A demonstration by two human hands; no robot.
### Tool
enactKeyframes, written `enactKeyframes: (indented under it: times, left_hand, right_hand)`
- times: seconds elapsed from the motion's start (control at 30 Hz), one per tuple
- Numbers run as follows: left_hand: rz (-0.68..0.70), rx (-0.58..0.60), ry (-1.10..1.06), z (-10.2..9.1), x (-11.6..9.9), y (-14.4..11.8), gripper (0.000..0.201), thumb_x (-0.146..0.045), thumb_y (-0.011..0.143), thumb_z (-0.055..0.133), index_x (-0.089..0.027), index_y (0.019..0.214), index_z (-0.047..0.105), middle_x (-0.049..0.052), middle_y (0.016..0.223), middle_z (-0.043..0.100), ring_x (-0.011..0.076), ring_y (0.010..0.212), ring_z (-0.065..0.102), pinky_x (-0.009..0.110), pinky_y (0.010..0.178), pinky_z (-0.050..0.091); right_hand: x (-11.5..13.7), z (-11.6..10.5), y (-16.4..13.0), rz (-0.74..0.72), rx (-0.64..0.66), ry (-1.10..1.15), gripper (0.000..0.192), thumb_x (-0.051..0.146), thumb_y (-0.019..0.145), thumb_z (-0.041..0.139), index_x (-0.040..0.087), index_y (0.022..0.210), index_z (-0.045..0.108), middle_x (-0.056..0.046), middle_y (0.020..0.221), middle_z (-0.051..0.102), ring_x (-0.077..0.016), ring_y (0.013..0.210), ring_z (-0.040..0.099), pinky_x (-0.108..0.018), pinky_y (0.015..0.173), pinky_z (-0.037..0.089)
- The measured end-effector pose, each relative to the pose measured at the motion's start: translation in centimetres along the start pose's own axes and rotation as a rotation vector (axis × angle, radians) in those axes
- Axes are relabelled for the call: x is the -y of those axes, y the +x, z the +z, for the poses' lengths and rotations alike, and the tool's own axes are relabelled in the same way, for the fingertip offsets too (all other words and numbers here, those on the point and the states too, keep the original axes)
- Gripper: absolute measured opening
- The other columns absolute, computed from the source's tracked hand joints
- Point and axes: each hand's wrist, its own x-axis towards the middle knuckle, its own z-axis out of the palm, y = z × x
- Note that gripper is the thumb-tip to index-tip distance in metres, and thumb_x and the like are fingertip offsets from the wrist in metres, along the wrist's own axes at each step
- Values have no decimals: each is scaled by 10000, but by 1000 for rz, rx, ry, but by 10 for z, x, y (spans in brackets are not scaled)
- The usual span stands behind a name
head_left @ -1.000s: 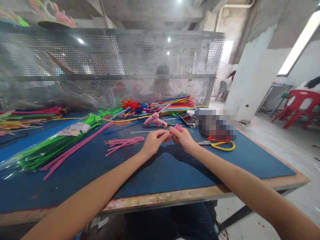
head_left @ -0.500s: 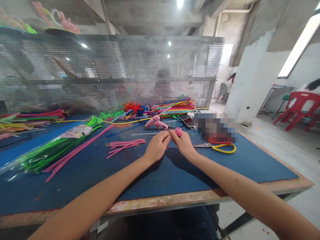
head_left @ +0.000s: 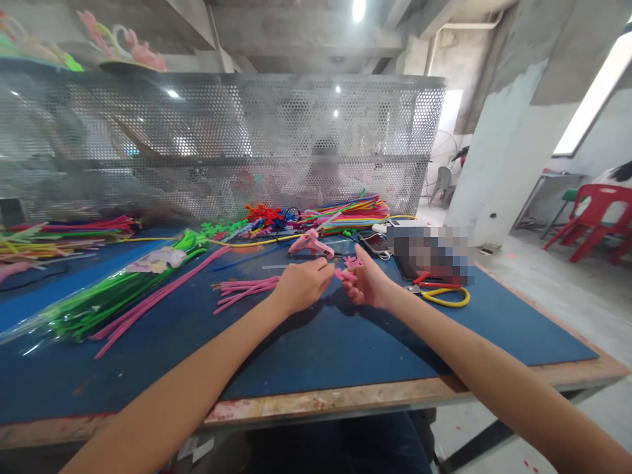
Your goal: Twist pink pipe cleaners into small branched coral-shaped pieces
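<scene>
A small bent pink pipe cleaner piece (head_left: 351, 262) is held between my two hands above the blue mat. My left hand (head_left: 302, 286) is closed, its fingertips pinched at the left end of the piece. Curled fingers of my right hand (head_left: 369, 283) hold the other end, with the thumb raised. Just behind lies a pink glue gun (head_left: 311, 244). Several pink pipe cleaners (head_left: 247, 288) lie left of my left hand. Yellow-handled scissors (head_left: 447, 296) rest to the right of my right hand, their blades partly hidden by it.
A clear bag of green pipe cleaners (head_left: 118, 289) and long pink pipe cleaners (head_left: 162, 299) lie at left. Multicoloured bundles (head_left: 355, 214) line the back beside a phone (head_left: 375, 245). A perforated metal screen (head_left: 222, 145) rises behind, with a person beyond it. A red chair (head_left: 600, 214) stands right.
My right hand has turned and opened somewhat, its thumb lifting, so more of the pink piece shows. My left hand has shifted slightly left. The camera view has moved a little.
</scene>
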Motion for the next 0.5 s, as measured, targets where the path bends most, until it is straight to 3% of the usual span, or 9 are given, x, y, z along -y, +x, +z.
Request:
enactKeyframes:
  times: [0.1, 0.23, 0.3, 0.37, 0.5]
  left_hand:
    - [149, -28, 368, -8, 6, 0, 220, -245, 870, 381, -188, 802, 583, 41, 722, 516, 148, 657, 494, 248, 521, 282]
    - [233, -27, 379, -10, 8, 2, 215, -219, 862, 396, -187, 767, 586, 43, 693, 514, 156, 677, 498, 258, 557, 309]
    - [159, -26, 215, -8, 8, 2, 200, -246, 844, 418, -186, 749, 583, 36, 692, 513, 154, 676, 493, 257, 567, 319]
    - [-28, 26, -141, -5, 8, 2, 188, -286, 807, 449, -183, 699, 563, 19, 650, 496, 146, 637, 478, 250, 562, 330]
    - [-379, 304, -836, -1, 8, 4, 262, -352, 749, 411, -184, 550, 428, -29, 477, 314, 111, 449, 364, 236, 462, 326]
  right_hand:
    - [2, -4, -3, 206, 140, 170, 573, 662, 801, 315, 138, 659, 496, 14, 489, 477, -59, 372, 397, -147, 352, 276]
    - [-3, 3, -4, 88, 184, 190, 358, 445, 848, 466, 134, 674, 495, 30, 525, 480, -42, 415, 421, -133, 404, 328]
    - [-7, 8, -2, -77, 133, 30, 264, 350, 834, 514, 150, 668, 472, 49, 535, 448, -42, 425, 403, -143, 427, 328]
    - [-8, 9, -1, -343, 54, -283, 241, 339, 834, 504, 168, 671, 458, 49, 555, 430, -62, 462, 401, -173, 465, 337]
    - [-2, 1, -5, -987, -15, -1145, 218, 288, 874, 417, 179, 719, 525, -14, 684, 493, -129, 660, 438, -257, 646, 363]
